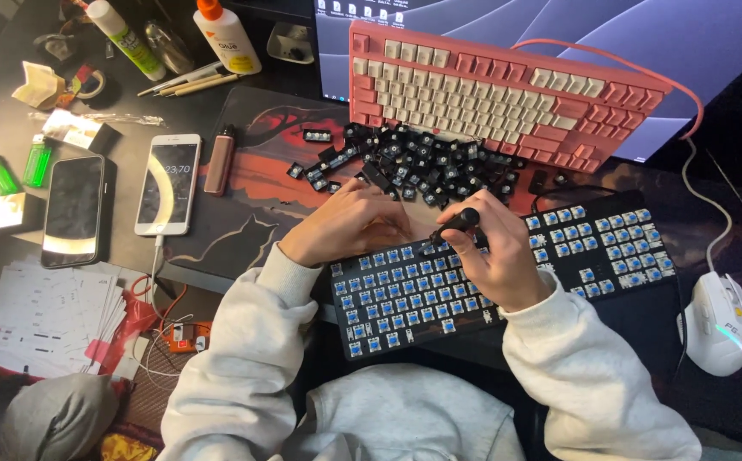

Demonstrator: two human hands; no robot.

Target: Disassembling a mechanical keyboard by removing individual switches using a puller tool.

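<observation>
Low in the middle of the frame a black keyboard [490,277] with its caps off and blue switch stems bare rests across the person's lap and the desk edge. The right hand [494,252] has its fingers clamped round a small black puller tool [454,224], tip down on the upper row; the left hand [349,224] lies beside it, fingers curled together on the board's top edge. The board looks stiff and fairly heavy, best gripped by its side edges; the stems seem delicate. Above it loose black keycaps [413,162] lie heaped on a dark desk mat [251,171], below a pink keyboard [490,90] propped against a monitor [558,34].
</observation>
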